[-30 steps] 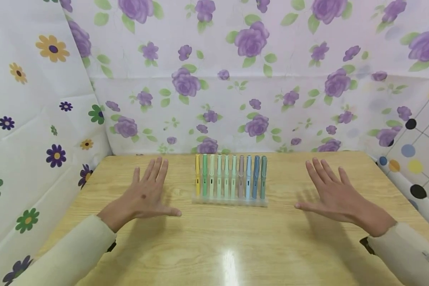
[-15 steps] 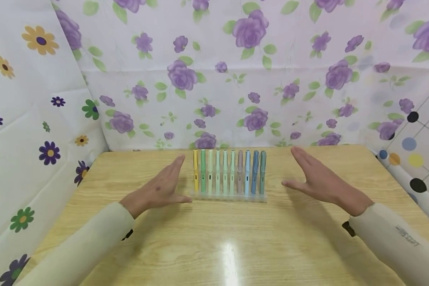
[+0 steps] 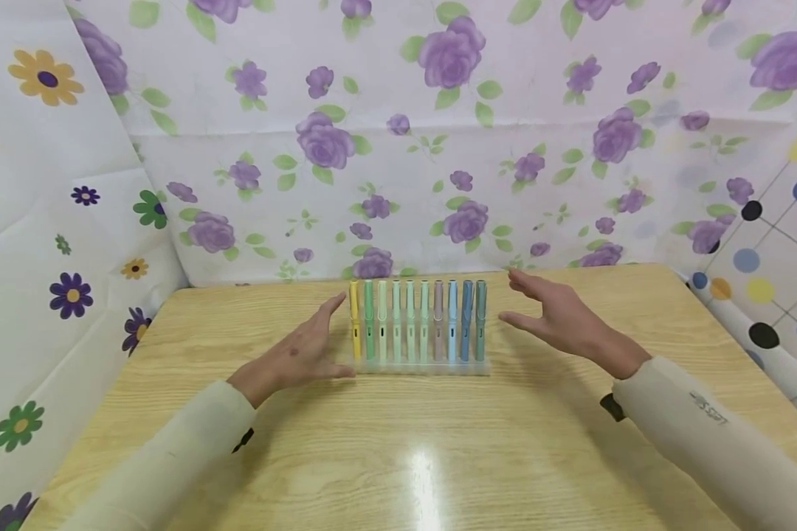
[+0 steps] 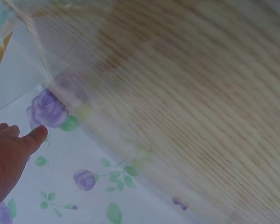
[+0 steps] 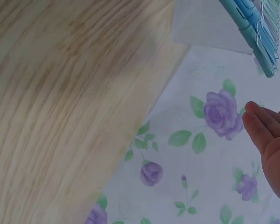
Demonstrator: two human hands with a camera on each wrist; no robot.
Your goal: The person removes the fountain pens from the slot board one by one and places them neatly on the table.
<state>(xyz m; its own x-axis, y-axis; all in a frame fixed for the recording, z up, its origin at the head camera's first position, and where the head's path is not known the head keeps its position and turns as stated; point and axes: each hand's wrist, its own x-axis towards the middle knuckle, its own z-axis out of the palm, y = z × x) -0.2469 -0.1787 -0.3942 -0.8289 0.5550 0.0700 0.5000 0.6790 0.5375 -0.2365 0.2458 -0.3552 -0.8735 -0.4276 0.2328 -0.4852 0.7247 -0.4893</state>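
Several capped pens (image 3: 410,324) stand side by side in a clear plastic pen stand (image 3: 421,368), running from yellow at the left through greens and mauve to blues and dark teal at the right. My left hand (image 3: 297,352) is at the stand's left end, thumb and fingers straight and spread, fingertips right by the yellow pen (image 3: 355,321). On the other side, my right hand (image 3: 564,318) hovers with fingers extended, a gap between it and the dark teal pen (image 3: 481,321). The right wrist view shows the clear side panel (image 5: 210,25) near the right fingertips (image 5: 252,112).
The stand sits toward the back of a wood-grain table (image 3: 345,457). Behind it hangs a cloth with purple flowers (image 3: 465,147). A flower-print sheet (image 3: 73,354) closes the left side, and a dotted one (image 3: 764,258) the right.
Both hands have moved inward toward the stand from wide apart. The left one has come up to its left end; the right one has drawn closer. The head view has shifted slightly.
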